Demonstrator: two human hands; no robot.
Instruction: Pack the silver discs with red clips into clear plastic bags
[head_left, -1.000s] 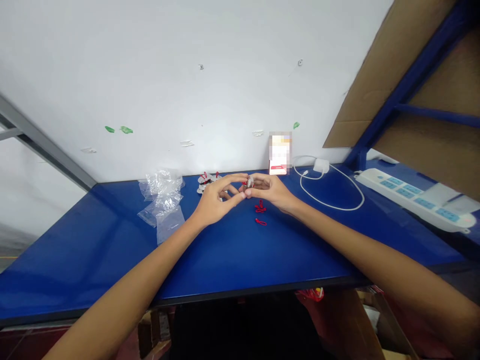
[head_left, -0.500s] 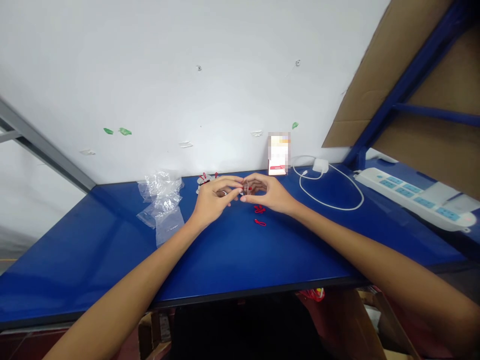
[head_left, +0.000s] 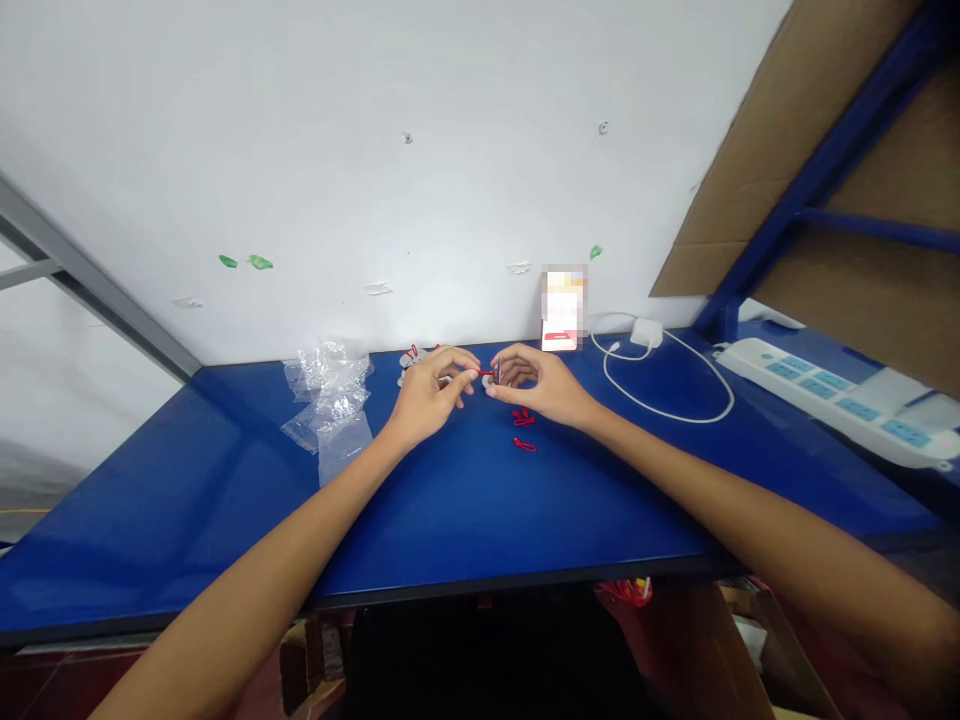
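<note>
The white wall (head_left: 465, 200) is met by a blue table (head_left: 450, 510), on which a power strip (head_left: 829, 398) is set at the right and clear plastic bags (head_left: 334, 385) are heaped at the left. By the right hand (head_left: 544, 385) a small disc (head_left: 497, 371) is gripped, nearly edge-on, above the table; by the left hand (head_left: 431, 392) a red cord (head_left: 486, 373) reaching the disc is pinched. Pale discs (head_left: 409, 359) are partly hidden behind the left hand; red loops (head_left: 524, 421) are laid below the right
</note>
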